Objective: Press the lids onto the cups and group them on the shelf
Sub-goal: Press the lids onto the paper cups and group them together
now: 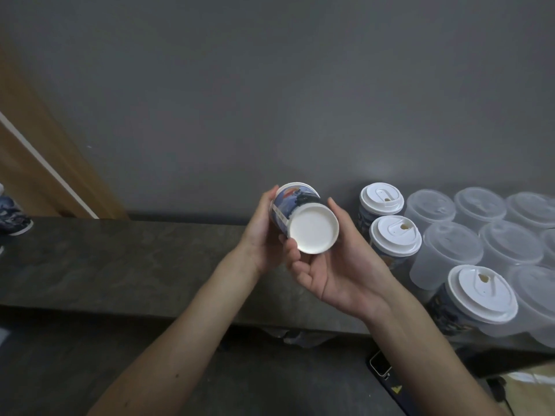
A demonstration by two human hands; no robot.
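Note:
Above the dark stone shelf (126, 259) I hold a blue-patterned paper cup (292, 202) tilted on its side, with a white round end (312, 228) facing me. I cannot tell whether that end is a lid or the base. My left hand (259, 235) grips the cup's side from the left. My right hand (336, 274) cradles it from below, fingers and thumb curled round the near end. Three matching cups with white lids stand on the shelf to the right (381, 199), (395, 238), (477, 295).
Several translucent plastic cups with lids (450, 250) are grouped at the shelf's right end against the grey wall. A phone (380, 366) lies below the shelf edge. A shoe (13, 219) and a wooden door frame (45, 163) are at the left.

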